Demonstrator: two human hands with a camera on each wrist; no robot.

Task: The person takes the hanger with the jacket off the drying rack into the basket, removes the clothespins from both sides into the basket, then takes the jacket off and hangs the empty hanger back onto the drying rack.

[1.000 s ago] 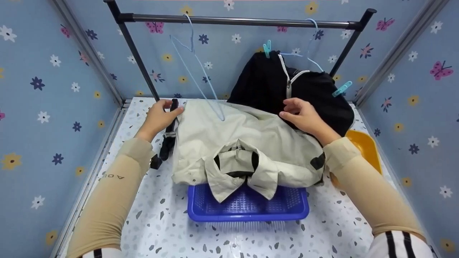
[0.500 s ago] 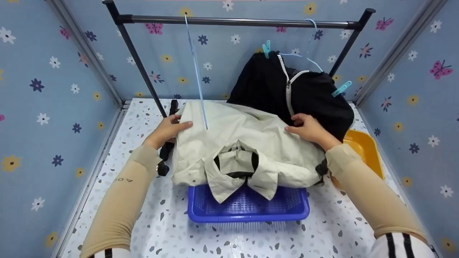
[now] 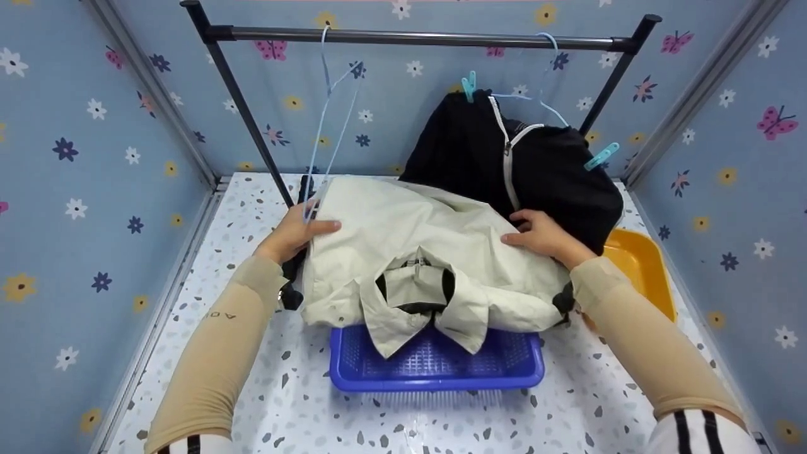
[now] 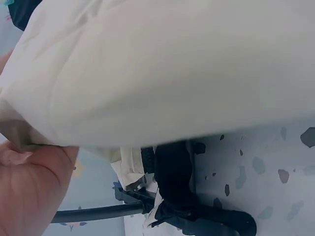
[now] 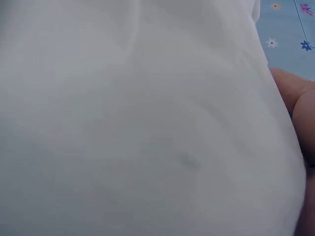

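Observation:
A cream jacket (image 3: 391, 214) with a pointed collar lies spread over a blue basket (image 3: 435, 383), its collar towards me. My left hand (image 3: 291, 234) grips the jacket's far left edge, thumb on top and fingers tucked under the cloth. At the far right edge my right hand (image 3: 543, 236) pinches the same jacket, thumb on the front. In the left wrist view the cloth (image 4: 162, 69) bulges across and hides most of the fingers. Cloth also fills the right wrist view, with part of the hand (image 5: 305, 110) at its edge.
A bare blue hanger (image 3: 328, 91) hangs from the black rack's bar (image 3: 410, 38), its lower end overlapping my left hand. To the right a black zipped garment (image 3: 561, 176) hangs with turquoise clothespins (image 3: 468, 86). A yellow tray (image 3: 637, 265) stands by my right forearm.
Both hands have come nearer to me and taken hold of the cream jacket's far edges. The bare hanger has swung round and shifted left.

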